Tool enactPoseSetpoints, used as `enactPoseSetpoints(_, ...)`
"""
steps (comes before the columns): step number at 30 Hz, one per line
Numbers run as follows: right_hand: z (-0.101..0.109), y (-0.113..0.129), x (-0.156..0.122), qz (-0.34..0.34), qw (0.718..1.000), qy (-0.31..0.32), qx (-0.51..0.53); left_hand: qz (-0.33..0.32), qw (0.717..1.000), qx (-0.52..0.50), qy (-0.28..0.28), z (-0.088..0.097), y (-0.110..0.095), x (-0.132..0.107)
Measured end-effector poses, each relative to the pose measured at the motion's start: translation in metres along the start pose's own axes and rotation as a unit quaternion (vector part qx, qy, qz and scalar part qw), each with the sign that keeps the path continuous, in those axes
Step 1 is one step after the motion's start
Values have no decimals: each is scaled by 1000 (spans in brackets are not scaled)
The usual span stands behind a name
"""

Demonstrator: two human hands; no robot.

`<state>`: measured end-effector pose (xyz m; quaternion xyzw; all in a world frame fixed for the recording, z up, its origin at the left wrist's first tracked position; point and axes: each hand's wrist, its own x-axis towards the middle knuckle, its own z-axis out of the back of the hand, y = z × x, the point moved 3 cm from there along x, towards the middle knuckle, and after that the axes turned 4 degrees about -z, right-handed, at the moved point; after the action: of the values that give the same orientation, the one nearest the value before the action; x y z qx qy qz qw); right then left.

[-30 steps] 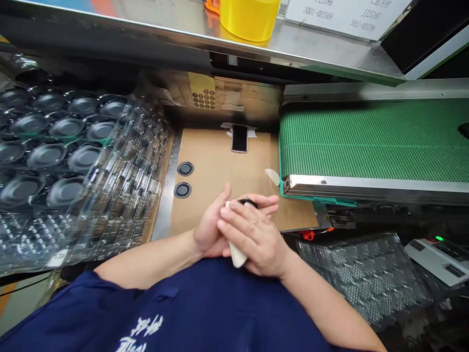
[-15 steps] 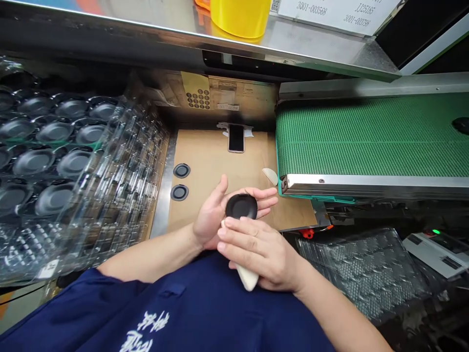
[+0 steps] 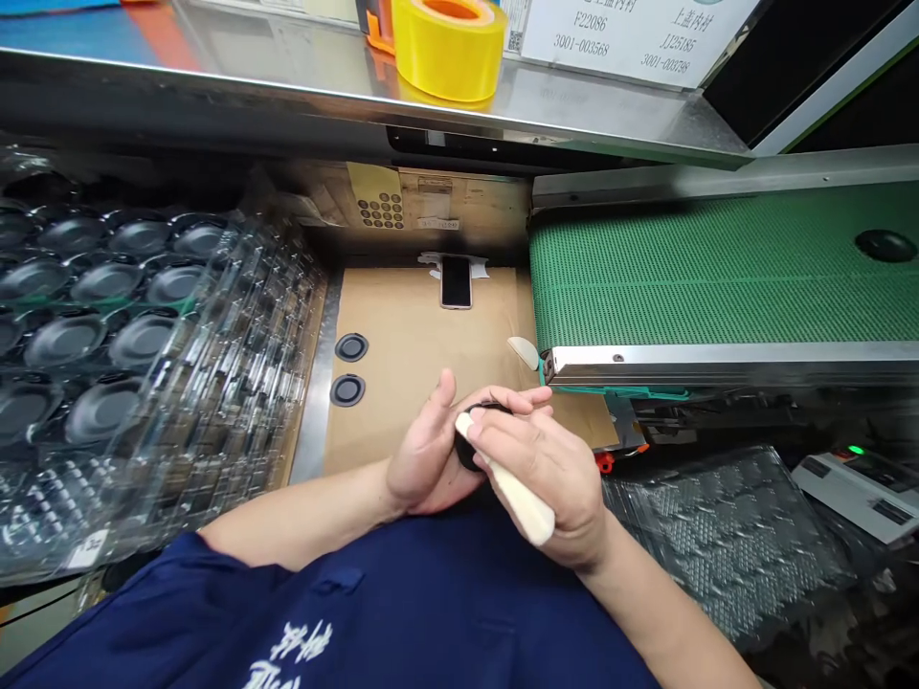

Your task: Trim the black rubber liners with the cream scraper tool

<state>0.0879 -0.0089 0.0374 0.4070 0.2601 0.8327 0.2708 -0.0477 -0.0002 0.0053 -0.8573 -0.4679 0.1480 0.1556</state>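
Note:
My left hand (image 3: 423, 455) cups a black round part (image 3: 465, 455) over the near edge of the brown cardboard mat (image 3: 416, 344); my right hand mostly hides the part. My right hand (image 3: 552, 474) grips a cream-white stick-like tool (image 3: 511, 486), whose tip rests on the black part. Two black ring-shaped parts (image 3: 349, 368) lie on the mat to the left of my hands. A white oval piece (image 3: 524, 350) lies by the corner of the conveyor.
Clear plastic trays with several black round parts (image 3: 107, 325) are stacked at the left. A green conveyor belt (image 3: 718, 277) runs at the right with one black part (image 3: 885, 245) on it. A phone (image 3: 456, 281) lies at the back. Yellow tape (image 3: 449, 46) stands on the steel shelf. Clear empty trays (image 3: 718, 536) sit lower right.
My right hand moved the white tool back up over the black part, covering it again. The part on the conveyor moved left. The view tilted up a little.

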Motion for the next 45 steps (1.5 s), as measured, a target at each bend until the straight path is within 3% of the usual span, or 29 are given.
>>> enactPoseSetpoints(4,-1,0,-2,-1,999,44,4,-7,1000,14,-6,1,3,1)
enactPoseSetpoints(7,-4,3,0,-13,999,-16,-40,-23,999,16,-17,1,6,4)
enactPoseSetpoints(9,-8,5,1,-11,997,-49,-59,-66,996,34,-48,3,5,6)
enactPoseSetpoints(13,-10,1,-7,-17,996,-45,-71,-131,987,47,-79,4,1,8)
enactPoseSetpoints(19,9,-12,-18,-43,990,-83,-105,-43,998,4,-44,2,1,9)
enactPoseSetpoints(22,9,-10,-19,-41,995,-44,-79,-30,998,2,-46,3,1,10)
enactPoseSetpoints(27,9,-11,-21,-48,990,-97,-89,-17,999,6,-44,3,6,12)
enactPoseSetpoints(32,-4,4,-19,-28,999,-30,-10,-35,998,10,-60,3,8,14)
enactPoseSetpoints(35,1,6,-19,-43,998,-33,15,-11,999,1,-41,1,8,14)
enactPoseSetpoints(40,16,-6,-19,-45,997,-18,-54,44,998,18,-35,-1,12,10)
enactPoseSetpoints(42,20,-6,-19,-40,993,-2,-110,38,998,30,-41,1,14,10)
enactPoseSetpoints(45,23,-2,-20,-87,983,16,-160,15,999,23,-36,4,15,11)
